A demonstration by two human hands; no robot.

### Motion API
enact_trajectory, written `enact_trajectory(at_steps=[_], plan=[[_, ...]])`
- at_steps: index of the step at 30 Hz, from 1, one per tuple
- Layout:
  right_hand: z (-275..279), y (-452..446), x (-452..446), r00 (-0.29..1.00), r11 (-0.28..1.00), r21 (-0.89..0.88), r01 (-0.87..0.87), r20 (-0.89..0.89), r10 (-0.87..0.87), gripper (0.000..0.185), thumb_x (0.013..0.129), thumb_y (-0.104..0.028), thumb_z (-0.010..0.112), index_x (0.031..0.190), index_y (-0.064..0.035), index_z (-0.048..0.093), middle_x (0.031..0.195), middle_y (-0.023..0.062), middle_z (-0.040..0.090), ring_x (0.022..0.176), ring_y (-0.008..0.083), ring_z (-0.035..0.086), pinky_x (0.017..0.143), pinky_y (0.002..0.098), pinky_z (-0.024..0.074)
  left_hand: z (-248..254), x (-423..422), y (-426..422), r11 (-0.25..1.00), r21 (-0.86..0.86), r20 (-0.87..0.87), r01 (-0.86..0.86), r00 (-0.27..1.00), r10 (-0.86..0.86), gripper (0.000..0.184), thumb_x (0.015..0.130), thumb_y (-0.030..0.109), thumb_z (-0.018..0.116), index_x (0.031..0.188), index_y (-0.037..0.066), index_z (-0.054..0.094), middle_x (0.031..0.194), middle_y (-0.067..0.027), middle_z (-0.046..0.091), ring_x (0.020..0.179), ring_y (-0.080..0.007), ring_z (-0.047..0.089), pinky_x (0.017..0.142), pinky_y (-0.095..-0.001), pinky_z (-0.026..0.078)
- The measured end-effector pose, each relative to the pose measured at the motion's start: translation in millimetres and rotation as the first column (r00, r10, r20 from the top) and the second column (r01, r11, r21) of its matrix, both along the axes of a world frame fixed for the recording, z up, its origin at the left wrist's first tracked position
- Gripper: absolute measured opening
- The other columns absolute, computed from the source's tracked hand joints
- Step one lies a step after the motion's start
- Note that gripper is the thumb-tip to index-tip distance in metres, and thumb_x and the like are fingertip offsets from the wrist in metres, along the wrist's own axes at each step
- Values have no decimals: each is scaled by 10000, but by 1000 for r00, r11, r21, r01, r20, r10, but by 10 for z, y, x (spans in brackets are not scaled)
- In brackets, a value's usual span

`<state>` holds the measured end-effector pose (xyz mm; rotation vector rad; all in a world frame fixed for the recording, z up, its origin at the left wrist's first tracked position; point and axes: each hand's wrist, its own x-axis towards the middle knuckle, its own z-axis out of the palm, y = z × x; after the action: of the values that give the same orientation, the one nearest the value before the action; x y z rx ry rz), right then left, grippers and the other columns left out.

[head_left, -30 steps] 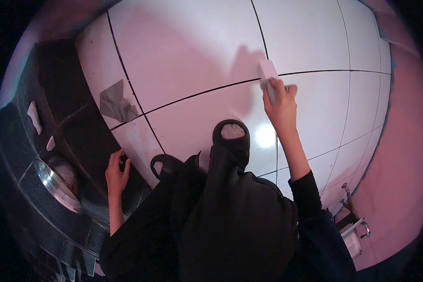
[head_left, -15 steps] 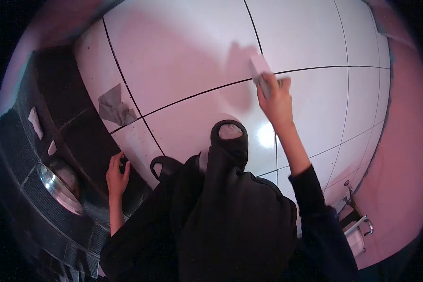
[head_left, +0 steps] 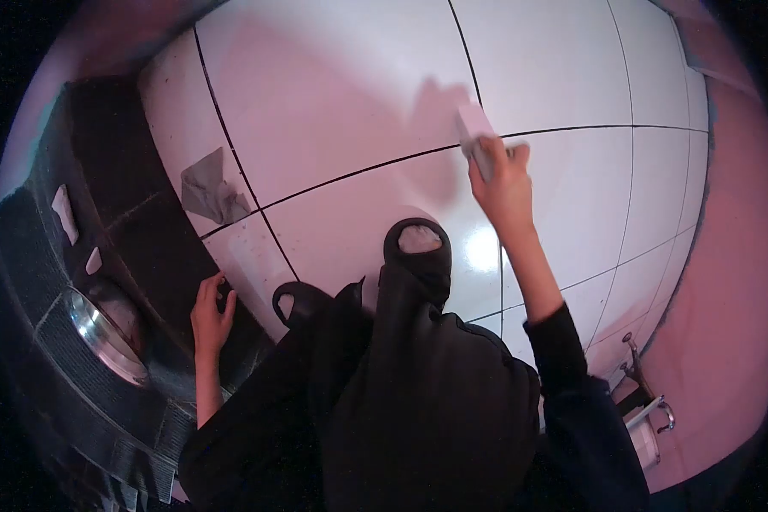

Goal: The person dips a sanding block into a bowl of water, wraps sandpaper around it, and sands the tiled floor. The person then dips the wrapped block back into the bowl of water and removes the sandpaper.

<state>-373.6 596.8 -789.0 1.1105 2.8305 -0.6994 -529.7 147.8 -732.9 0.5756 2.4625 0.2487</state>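
My right hand (head_left: 503, 188) is closed around a pale rectangular block (head_left: 475, 125), held out over the large white tiles (head_left: 341, 102) near a dark joint. The fingers hide the block's lower part, and I cannot tell whether it touches the tiles. Its shadow falls just to the left. At lower left, my left hand (head_left: 212, 316) holds nothing, its thumb and fingers apart and loosely bent, beside the edge of a black stone ledge (head_left: 158, 243). A crumpled grey cloth (head_left: 212, 189) lies on the tiles beyond that hand.
A shiny metal bowl (head_left: 107, 334) and two small white pieces, one a long sliver (head_left: 64, 213), rest on the black ledge. My feet in black slippers (head_left: 418, 247) are in the middle. Metal pipe fittings (head_left: 648, 392) stick out by the pink wall (head_left: 742, 282) at right.
The right hand and block have shifted very slightly down and right in view. The left hand stays in nearly the same place, and both grips look unchanged.
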Motion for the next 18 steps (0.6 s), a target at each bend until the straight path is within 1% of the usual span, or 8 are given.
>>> enact_trajectory(at_steps=[2,4,6,8,10,12,16,18], plan=[[-99,179,-364,997,998,69,2,-76,4,361,774,-176,664,1107,-144,528,960,213,474,719,386,598,616,436,547,-15,-12,3,1000,-3,-9,19,1000,-19,385,820,123,628,1186,58,526,1058,-95,573,770,-222,568,721,-332,490],[-119,334,-671,993,997,75,11,-120,-2,361,776,-177,662,1106,-132,524,946,226,485,716,393,594,623,444,546,-37,-8,11,999,0,-19,37,999,-37,386,820,128,629,1186,60,526,1059,-95,574,767,-223,569,720,-333,491],[-44,417,-769,995,997,72,8,-103,-1,356,776,-178,662,1101,-129,525,941,231,489,716,397,591,627,446,546,-18,10,-19,994,43,-63,104,993,-102,384,821,138,630,1185,68,529,1064,-93,574,771,-224,573,716,-337,493],[-16,381,-648,997,998,63,8,-80,-3,352,776,-179,662,1097,-126,526,935,236,493,715,401,588,631,448,546,5,41,-25,995,49,-64,90,994,-87,385,819,138,631,1185,70,530,1065,-93,574,775,-224,576,716,-337,494],[0,216,-226,997,998,64,-18,-70,23,348,770,-179,665,1088,-127,532,940,231,491,716,399,585,631,443,547,-7,22,-19,997,54,-70,56,996,-53,386,817,138,632,1184,72,531,1066,-92,574,779,-224,579,715,-337,494],[29,69,103,998,999,19,-39,-45,40,366,761,-182,671,1095,-146,527,970,219,454,637,402,594,574,446,545,4,14,-24,998,29,-42,58,997,-57,387,817,143,630,1184,73,532,1077,-92,572,791,-225,584,718,-335,495],[-53,92,-85,999,998,55,-7,-46,10,362,756,-170,671,1086,-145,525,976,222,448,635,399,595,569,446,544,-14,-5,-32,999,-22,-12,33,999,-33,386,816,151,630,1181,71,532,1079,-93,570,790,-226,585,717,-336,494],[-104,273,-451,994,997,80,7,-111,2,350,764,-184,668,1082,-137,530,935,226,489,723,391,586,614,438,540,-61,-20,-14,998,-9,-35,63,997,-63,383,818,158,628,1178,70,532,1080,-93,568,788,-227,582,717,-336,494]])
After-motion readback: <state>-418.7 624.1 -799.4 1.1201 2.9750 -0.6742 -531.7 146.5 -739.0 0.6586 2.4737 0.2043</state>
